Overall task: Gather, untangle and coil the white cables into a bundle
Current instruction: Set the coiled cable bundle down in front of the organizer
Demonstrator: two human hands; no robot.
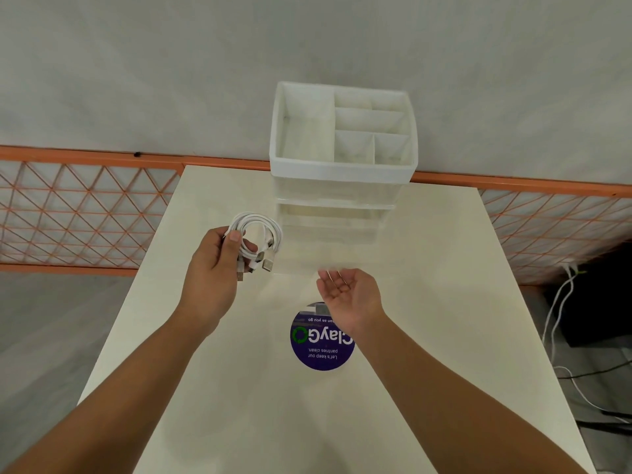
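My left hand (214, 265) grips a coil of white cables (264, 230) above the cream table (239, 388), thumb across the loops. Several USB plugs (263, 261) hang from the bottom of the coil, near my fingers. To the right, my right hand (349, 295) hovers palm up over the table with relaxed fingers, holding nothing. A gap of about a hand's width lies between it and the coil.
A white plastic organiser (342, 172) with open top compartments and clear drawers stands at the table's far edge. A round purple sticker (318, 350) lies on the table under my right wrist. An orange lattice railing (78, 206) runs behind. Loose cables (557, 309) hang off to the right.
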